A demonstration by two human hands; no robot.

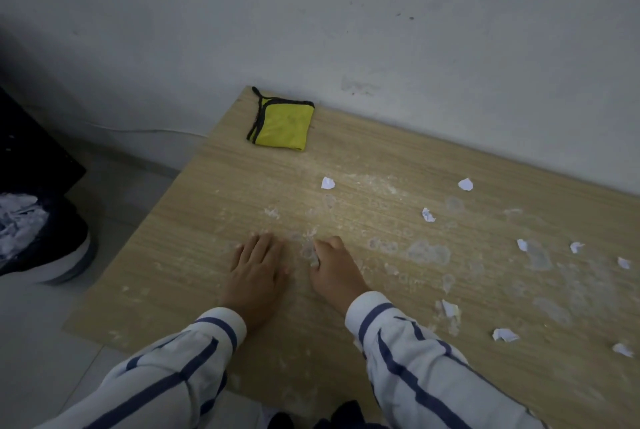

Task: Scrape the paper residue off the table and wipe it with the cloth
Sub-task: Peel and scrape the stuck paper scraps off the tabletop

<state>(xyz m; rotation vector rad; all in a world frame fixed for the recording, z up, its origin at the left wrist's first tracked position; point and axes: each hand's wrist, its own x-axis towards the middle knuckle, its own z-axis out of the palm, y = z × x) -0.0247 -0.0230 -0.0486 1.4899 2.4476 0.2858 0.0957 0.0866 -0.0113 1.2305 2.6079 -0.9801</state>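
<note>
A light wooden table (242, 186) carries pale patches of paper residue (427, 252) and several small crumpled white paper scraps (327, 183) toward the right. My left hand (258, 266) lies flat on the wood, fingers spread. Just right of it, my right hand (332, 267) is curled with its fingertips pressed onto a residue patch (308, 250); whether it holds a small scraper I cannot tell. A folded yellow cloth (282, 124) with black trim lies at the table's far left corner, apart from both hands.
A grey wall (381, 30) runs along the table's far edge. Left of the table on the floor stands a dark bin (41, 241) holding white paper waste. A thin white cable (149, 131) runs along the wall base.
</note>
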